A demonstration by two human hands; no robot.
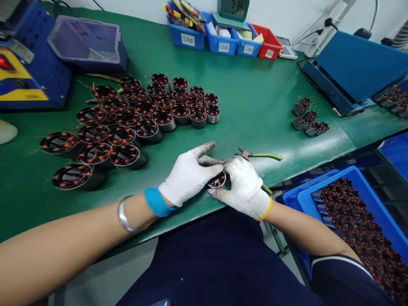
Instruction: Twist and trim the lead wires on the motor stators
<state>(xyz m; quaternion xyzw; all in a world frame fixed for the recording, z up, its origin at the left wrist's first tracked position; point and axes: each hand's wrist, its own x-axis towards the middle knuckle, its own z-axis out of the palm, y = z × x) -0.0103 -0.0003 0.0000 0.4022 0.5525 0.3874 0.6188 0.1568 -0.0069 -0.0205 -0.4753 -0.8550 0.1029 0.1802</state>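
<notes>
Mid-frame, our white-gloved right hand (245, 183) curls its grip round one copper-wound metal cylinder (217, 181), seemingly mid-work; our white-gloved left hand (193, 175) has an unclear hold. Clustered dark copper-wound cylinders (148, 131), frame left, may be finished or waiting.

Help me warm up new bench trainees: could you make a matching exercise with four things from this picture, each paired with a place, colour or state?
Things
1. Left hand
2. Right hand
3. Pliers
4. Lone wound ring

Descriptions
A. Between the two gloved hands
B. White glove with a yellow cuff edge
C. Green handles, lying on the table
D. White glove, blue band at the wrist

Right pairs: 1-D, 2-B, 3-C, 4-A
</notes>
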